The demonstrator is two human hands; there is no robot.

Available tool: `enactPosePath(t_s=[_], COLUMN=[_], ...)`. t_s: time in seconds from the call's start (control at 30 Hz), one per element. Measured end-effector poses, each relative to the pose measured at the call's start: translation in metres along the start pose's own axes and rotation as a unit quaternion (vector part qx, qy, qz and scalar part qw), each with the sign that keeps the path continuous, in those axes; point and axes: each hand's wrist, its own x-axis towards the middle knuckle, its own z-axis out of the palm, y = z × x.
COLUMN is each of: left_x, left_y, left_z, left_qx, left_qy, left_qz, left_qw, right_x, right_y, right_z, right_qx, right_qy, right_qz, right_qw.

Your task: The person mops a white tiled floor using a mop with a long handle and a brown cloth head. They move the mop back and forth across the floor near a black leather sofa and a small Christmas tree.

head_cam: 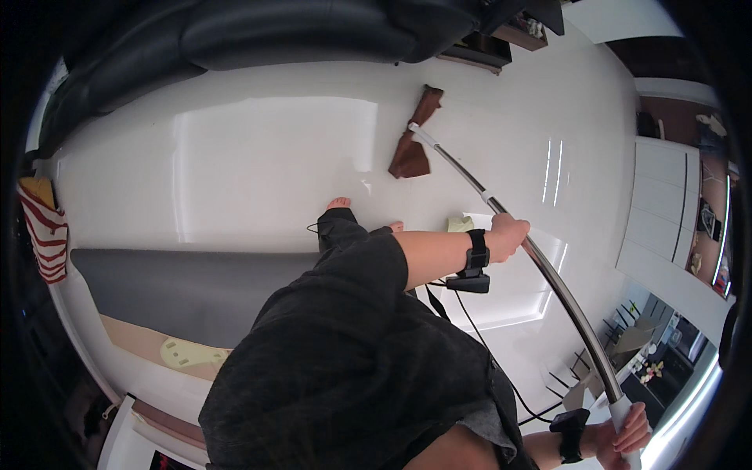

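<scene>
My left hand (507,237) is wrapped around the middle of the metal pole of a flat mop (564,294), just below its white collar. At the lower right, my right hand (627,433) grips the white end of the same pole. The pole slants up and to the left across the view. At its far end, a white joint meets a brown cloth mop head (411,155), which lies on the glossy white floor (282,158). Straps with small black devices sit on both wrists. My bare feet are partly visible to the left of the pole.
A black leather sofa (294,32) runs along the top, beside a dark low cabinet (482,54). On the left lie a grey mat (194,294) and a striped cloth (47,235). White cabinets (658,200) and dining chairs (578,376) stand right. A black cable (479,335) hangs near my body.
</scene>
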Motion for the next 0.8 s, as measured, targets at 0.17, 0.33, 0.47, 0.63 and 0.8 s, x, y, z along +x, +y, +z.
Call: enactPosePath(t_s=[0.17, 0.33, 0.47, 0.63, 0.8], left_x=[-0.022, -0.045, -0.072, -0.098, -0.118], left_y=[0.003, 0.014, 0.023, 0.016, -0.009], left_z=[-0.018, -0.08, -0.154, -0.243, -0.316], left_qx=[-0.043, -0.169, -0.234, -0.354, -0.449], left_qy=[0.081, 0.149, 0.191, 0.213, 0.19], left_qz=[0.05, 0.128, 0.144, 0.19, 0.203], left_qw=[0.995, 0.966, 0.942, 0.89, 0.849], right_x=[0.021, 0.044, 0.062, 0.08, 0.077], right_y=[-0.017, 0.028, 0.09, 0.154, 0.208], right_z=[-0.025, -0.019, 0.029, 0.098, 0.154], right_qx=[0.0, 0.058, 0.18, 0.202, 0.231], right_qy=[0.143, 0.119, 0.058, -0.112, -0.266], right_qz=[0.055, 0.109, 0.159, 0.218, 0.215], right_qw=[0.988, 0.985, 0.969, 0.948, 0.911])
